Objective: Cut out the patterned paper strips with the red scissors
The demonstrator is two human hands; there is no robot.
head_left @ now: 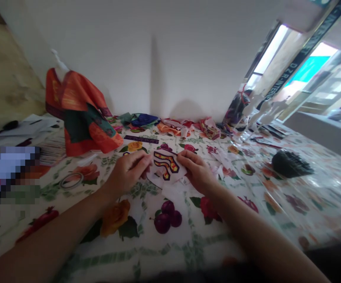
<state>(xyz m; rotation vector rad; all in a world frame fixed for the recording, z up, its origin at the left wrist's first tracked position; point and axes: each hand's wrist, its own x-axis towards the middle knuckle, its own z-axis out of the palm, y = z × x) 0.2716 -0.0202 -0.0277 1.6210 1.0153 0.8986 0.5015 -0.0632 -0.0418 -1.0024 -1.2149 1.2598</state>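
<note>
– Pinching what?
– Pinching a patch [166, 164], gripping its left edge with the left hand [131, 169], its right edge with the right hand [197, 169].
– Holding it where?
– Holding it between both, over the tabletop [174, 241].

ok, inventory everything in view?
Motif piece: 1, white, yellow, red, centre
Draped garment: 1, orange and green, left
Fabric scraps: several, multicoloured, back
Strip: 1, dark purple, beyond motif piece
Ring: 1, silvery, left
Papers: several, white, far left
Pixelated item: 1, partly lilac, left edge
Bumpy item: 1, blackish, right
Figures: several, white, right rear
Lettered band: 1, dark, upper right
Floral tablecloth: 1, multicoloured, beneath
Wall: 1, white, behind
Left hand: 1, bare, pinching motif piece
Right hand: 1, bare, pinching motif piece
</note>
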